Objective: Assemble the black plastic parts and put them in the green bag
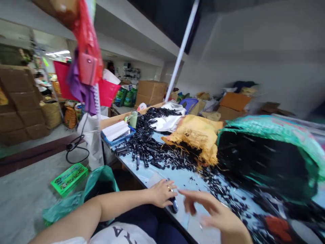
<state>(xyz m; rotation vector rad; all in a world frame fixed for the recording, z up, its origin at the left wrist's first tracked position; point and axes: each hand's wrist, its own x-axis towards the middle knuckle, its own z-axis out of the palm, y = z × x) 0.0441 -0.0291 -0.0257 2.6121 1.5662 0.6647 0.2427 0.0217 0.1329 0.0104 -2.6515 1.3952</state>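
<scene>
My left hand (162, 194) lies low over the near edge of the blue tabletop, its fingers stretched out and a ring on one of them. Partly under those fingers is a slim dark and silver tool (174, 205), perhaps a nail clipper; the hand hides the rest of it. To the right, my right hand (212, 207) hovers over the table with fingers apart, index pointing left, slightly smeared by motion. Nothing shows in its grasp. Loose black parts (152, 149) lie heaped beyond both hands, with smaller ones scattered to the right.
A yellow woven sack (195, 132) and a large green sack (276, 123) of black pieces spill onto the table. At the back left stands a blue tray (114, 139) with papers. A green basket (69, 179) and green bag (100, 179) sit left, below table level.
</scene>
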